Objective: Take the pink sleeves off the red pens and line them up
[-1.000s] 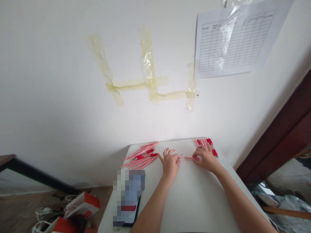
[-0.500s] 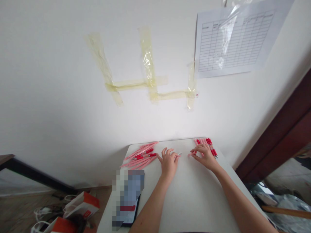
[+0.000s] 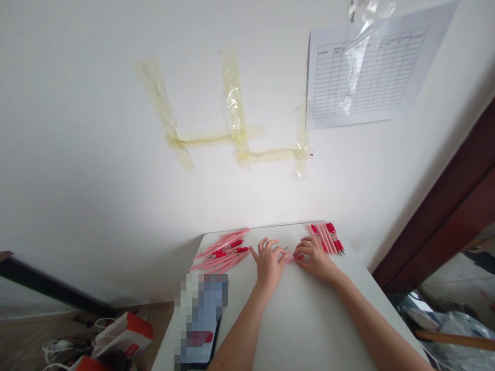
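My left hand [image 3: 268,265] pinches one end of a small pink pen part [image 3: 286,258] between thumb and forefinger, its other fingers spread. Close on its right, my right hand [image 3: 315,262] has its fingertips closed on a red-and-pink pen part [image 3: 297,256]. The two parts meet or nearly meet; the fingers hide the exact contact. A thin whitish stick shows just behind the left fingertips. Left of my hands lies a loose pile of pink pens [image 3: 228,262], a few with red grips. Beyond my right hand, several pink and red pens [image 3: 328,238] lie side by side.
A phone [image 3: 207,319], partly blurred out, lies at the left edge of the white table [image 3: 309,324]. The table's back edge meets a wall with yellowed tape [image 3: 235,108] and a printed sheet [image 3: 367,77]. Paper bags [image 3: 126,335] stand on the floor at left.
My right hand has moved left, away from the row of pens, bringing its part up to the one in my left hand. The left hand has barely moved.
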The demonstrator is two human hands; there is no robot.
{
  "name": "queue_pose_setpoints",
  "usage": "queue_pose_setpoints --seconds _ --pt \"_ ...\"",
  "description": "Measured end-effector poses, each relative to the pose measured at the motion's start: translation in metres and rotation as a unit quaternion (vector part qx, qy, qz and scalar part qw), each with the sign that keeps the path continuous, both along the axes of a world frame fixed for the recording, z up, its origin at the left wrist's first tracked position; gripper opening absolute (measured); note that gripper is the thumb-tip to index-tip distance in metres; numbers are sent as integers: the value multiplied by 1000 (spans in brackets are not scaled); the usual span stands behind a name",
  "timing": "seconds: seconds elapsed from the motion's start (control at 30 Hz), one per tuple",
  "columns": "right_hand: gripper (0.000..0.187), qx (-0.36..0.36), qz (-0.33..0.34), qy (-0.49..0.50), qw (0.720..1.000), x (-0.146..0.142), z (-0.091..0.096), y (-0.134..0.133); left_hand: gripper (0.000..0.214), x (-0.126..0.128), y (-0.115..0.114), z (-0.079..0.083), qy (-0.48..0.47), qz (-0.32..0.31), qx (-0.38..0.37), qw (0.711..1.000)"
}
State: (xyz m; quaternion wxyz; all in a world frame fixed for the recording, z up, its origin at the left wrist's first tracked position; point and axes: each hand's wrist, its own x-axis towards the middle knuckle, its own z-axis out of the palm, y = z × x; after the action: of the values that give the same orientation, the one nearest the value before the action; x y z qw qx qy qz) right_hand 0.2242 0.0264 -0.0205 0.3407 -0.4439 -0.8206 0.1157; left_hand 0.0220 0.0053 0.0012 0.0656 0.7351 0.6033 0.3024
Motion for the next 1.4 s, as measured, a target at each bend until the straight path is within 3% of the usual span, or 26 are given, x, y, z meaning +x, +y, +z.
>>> queue_pose_setpoints --seconds 0.17,0.43,0.63,0.93,1.4 --pt "21 22 -15 18 999 3 0 3 6 7 -3 -3 -11 -3 -3 1000" --pt "17 15 -3 27 1000 5 -2 5 5 9 -5 -2 4 -18 -21 1000" --pt "18 32 -36 44 998 13 -2 9 37 8 -5 -3 35 -52 -54 997" --pt "21 60 -89 19 994 36 2 13 10 3 -1 -2 43 -40 -55 997" --pt "26 90 -94 25 991 39 3 15 7 3 0 -5 -5 -4 8 1000"
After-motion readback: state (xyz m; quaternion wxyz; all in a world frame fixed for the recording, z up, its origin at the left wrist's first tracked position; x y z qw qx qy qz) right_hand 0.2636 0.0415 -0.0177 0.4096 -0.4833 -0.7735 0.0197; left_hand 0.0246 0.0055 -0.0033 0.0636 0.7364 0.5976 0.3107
